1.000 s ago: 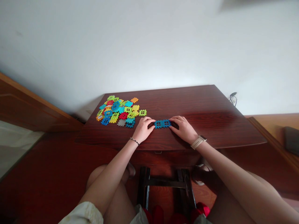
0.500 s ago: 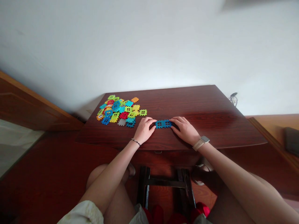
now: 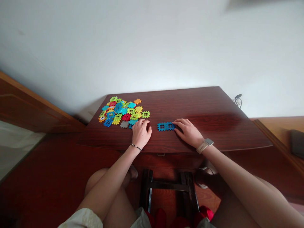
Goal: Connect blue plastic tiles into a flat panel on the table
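Two blue interlocking tiles (image 3: pixel 166 126) with window cut-outs lie joined in a row on the table. My right hand (image 3: pixel 188 131) pinches their right end between thumb and fingers. The tiles' left end is free. To the left, my left hand (image 3: pixel 141 133) hovers over the table at the near right edge of a tile pile (image 3: pixel 122 111), fingers bent and thumb apart, with nothing visible in it. It partly covers a teal tile (image 3: pixel 133 122) and a dark blue one. A grey tile (image 3: pixel 124 124) lies just left of its fingers.
The pile mixes green, yellow, red, orange and blue tiles on the left of the dark wooden table (image 3: pixel 190 101). A white wall rises behind it. A black cable (image 3: pixel 237 100) hangs by the right edge. Below stands a dark stool frame (image 3: pixel 168 186) between my legs.
My left hand has let go of the joined blue tiles and moved left to the edge of the pile. My right hand and the blue tiles have stayed in place.
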{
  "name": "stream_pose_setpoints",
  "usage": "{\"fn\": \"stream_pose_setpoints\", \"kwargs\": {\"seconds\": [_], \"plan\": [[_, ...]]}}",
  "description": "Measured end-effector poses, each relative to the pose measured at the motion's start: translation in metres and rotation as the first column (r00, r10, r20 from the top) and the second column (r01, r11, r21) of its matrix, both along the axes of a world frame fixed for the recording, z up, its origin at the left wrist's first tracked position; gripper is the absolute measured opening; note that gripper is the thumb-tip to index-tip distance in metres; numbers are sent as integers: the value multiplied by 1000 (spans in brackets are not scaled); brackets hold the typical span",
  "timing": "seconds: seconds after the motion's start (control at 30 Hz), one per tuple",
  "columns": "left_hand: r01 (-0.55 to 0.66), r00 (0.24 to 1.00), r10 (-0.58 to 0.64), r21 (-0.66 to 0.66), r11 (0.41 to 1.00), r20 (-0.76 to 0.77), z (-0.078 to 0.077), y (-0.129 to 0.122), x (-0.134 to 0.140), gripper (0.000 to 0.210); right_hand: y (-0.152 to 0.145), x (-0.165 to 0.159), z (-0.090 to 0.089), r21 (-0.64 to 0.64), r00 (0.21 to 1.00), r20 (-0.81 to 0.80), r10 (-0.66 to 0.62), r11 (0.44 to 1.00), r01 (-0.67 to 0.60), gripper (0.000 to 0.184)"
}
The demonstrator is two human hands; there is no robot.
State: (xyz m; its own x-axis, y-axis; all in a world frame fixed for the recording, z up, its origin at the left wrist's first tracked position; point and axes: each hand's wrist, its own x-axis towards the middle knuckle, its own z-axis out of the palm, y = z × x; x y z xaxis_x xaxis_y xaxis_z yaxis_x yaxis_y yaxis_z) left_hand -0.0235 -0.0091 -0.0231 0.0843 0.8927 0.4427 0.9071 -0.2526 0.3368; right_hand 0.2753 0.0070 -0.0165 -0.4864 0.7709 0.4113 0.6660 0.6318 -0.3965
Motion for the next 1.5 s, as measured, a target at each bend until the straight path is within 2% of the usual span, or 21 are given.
{"fn": "stream_pose_setpoints", "kwargs": {"seconds": [0.1, 0.23, 0.37, 0.53, 0.6, 0.8, 0.93, 1.2, 1.33, 1.5], "plan": [[10, 1000, -10, 20, 1000, 10, -2, 0, -2, 24, 0, 0, 1, -6, 1000, -3, -2, 1000, 2, 38], [93, 995, -94, 26, 995, 24, 2, -2, 0, 22, -1, -1, 3, 0, 1000, 1, -4, 1000, 4, 37], [209, 977, -209, 4, 978, 50, 9, -6, 5, 22, -1, -1, 2, 2, 1000, 10, -7, 1000, 7, 37], [379, 922, -379, 13, 925, 79, 13, -8, 11, 31, 0, -1, 1, 6, 1000, 10, -4, 1000, 4, 36], [371, 926, -371, 22, 929, 73, 13, -6, 9, 37, 0, -1, 2, 5, 1000, 9, -2, 1000, 2, 35], [216, 976, -215, -27, 976, 35, 5, 7, -11, 55, -1, -1, 3, 2, 1000, 2, -1, 1000, 1, 36], [256, 966, -255, -47, 965, 36, 5, 10, -17, 52, -1, -1, 3, -2, 1000, -6, -1, 1000, 1, 37], [372, 925, -370, -7, 928, 80, 12, 5, -6, 62, -1, -1, 3, 6, 1000, 4, -5, 1000, 5, 37], [359, 931, -358, 7, 933, 71, 13, 5, -4, 61, 0, 0, 1, 4, 1000, 9, -9, 1000, 9, 38], [278, 958, -277, 3, 961, 77, 11, 6, -5, 54, 0, 0, 1, 8, 1000, 12, -7, 1000, 7, 37]]}}
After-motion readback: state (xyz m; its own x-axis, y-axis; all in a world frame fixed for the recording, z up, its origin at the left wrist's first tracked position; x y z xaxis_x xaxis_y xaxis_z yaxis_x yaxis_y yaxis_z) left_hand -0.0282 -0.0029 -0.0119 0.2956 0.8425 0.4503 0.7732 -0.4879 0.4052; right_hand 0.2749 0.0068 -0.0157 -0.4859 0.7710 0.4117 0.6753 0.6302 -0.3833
